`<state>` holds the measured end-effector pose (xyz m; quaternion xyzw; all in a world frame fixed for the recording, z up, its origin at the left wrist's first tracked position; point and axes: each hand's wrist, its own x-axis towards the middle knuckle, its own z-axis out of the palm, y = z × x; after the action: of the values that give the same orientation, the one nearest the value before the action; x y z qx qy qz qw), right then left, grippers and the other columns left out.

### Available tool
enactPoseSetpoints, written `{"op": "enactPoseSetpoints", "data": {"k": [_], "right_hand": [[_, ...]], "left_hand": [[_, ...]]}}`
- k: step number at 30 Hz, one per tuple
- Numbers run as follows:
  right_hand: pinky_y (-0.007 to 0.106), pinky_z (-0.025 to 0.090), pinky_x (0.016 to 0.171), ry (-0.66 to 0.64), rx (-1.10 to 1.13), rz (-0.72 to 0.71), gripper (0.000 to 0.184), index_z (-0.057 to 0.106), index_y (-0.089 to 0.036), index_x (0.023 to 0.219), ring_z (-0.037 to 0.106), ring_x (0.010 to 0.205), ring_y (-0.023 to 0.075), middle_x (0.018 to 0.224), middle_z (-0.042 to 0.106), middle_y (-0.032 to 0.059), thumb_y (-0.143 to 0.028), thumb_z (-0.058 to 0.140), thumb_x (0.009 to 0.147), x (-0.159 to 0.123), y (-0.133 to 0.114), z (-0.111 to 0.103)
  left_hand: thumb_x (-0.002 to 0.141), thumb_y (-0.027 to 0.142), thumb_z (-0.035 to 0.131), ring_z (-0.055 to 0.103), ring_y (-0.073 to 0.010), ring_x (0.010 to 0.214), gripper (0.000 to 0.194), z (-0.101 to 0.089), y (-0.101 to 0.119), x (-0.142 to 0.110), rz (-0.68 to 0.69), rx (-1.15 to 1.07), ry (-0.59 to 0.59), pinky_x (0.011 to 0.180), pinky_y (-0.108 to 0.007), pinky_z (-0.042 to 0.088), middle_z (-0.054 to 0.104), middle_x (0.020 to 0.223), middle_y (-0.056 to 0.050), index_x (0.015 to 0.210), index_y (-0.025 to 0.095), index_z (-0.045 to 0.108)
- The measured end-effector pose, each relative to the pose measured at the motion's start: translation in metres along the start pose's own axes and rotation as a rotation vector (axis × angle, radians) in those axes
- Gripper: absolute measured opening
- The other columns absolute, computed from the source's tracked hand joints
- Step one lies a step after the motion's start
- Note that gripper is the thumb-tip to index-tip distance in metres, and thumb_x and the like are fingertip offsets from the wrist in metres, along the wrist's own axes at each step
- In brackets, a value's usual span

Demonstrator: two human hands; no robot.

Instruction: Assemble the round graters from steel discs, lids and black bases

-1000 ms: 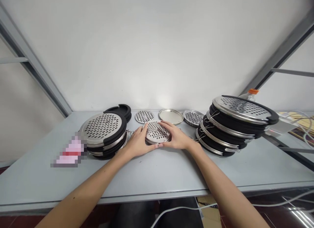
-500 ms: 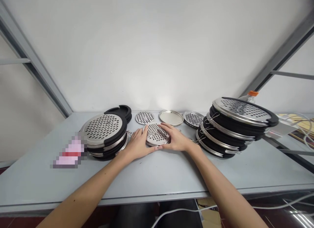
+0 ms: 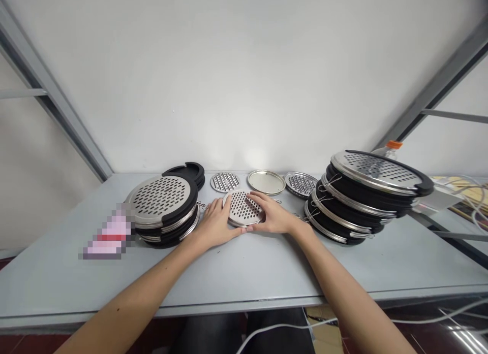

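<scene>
Perforated steel disc (image 3: 244, 208) lies on a grey table (image 3: 244, 272), held between left hand (image 3: 217, 223) and right hand (image 3: 273, 217); left fingers curl against its rim, right fingers spread across its face. Black-rimmed grater stacks (image 3: 162, 206) (image 3: 366, 191) rise on either side. Beyond, two loose perforated discs (image 3: 224, 182) and a plain steel lid (image 3: 266, 182) sit in a row. An orange-capped bottle (image 3: 385, 151) stands behind the right stack.

- Grey table (image 3: 76, 278), bearing:
- left stack of graters (image 3: 162, 204)
- right stack of graters (image 3: 366, 191), tilted
- perforated disc (image 3: 224, 182)
- plain steel disc (image 3: 266, 182)
- second perforated disc (image 3: 300, 184)
- center disc (image 3: 241, 209)
- blurred pink packet (image 3: 110, 234)
</scene>
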<state>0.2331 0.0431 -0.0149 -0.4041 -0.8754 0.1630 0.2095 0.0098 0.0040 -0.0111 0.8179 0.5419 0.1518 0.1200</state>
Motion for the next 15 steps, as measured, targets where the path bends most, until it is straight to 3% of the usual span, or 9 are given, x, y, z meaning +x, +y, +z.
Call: {"op": "enactPoseSetpoints", "data": {"k": [6,10,15], "right_hand": [[0.05,0.033,0.107,-0.007,0.004,0.007,0.088,0.04,-0.016,0.14,0.039,0.132,0.0342,0.145,0.037,0.0193,-0.06,0.068,0.068,-0.0003,-0.0008,-0.0018],[0.047,0.034,0.107,0.046,0.015,0.061,0.067,0.042,-0.017,0.139,0.04,0.132,0.0304,0.143,0.04,0.0175,-0.056,0.05,0.086,0.0004,0.0011,-0.0011],[0.044,0.035,0.108,0.081,0.017,0.069,0.057,0.05,-0.016,0.133,0.044,0.128,0.028,0.139,0.046,0.0163,-0.053,0.043,0.09,0.0024,0.0034,0.0022]], "left_hand": [[0.071,0.064,0.06,0.01,-0.038,0.142,0.101,-0.0002,-0.001,0.0007,-0.065,-0.012,-0.073,0.112,-0.051,0.019,0.009,0.155,-0.018,0.148,0.016,0.015],[0.076,0.064,0.055,0.006,-0.0365,0.143,0.093,0.0007,-0.0007,-0.0007,-0.035,-0.015,-0.085,0.113,-0.051,0.017,0.009,0.156,-0.016,0.148,0.016,0.018],[0.083,0.062,0.049,0.008,-0.0365,0.142,0.082,0.0007,0.0037,-0.0041,-0.007,0.03,-0.079,0.112,-0.052,0.016,0.009,0.156,-0.018,0.146,0.015,0.024]]}}
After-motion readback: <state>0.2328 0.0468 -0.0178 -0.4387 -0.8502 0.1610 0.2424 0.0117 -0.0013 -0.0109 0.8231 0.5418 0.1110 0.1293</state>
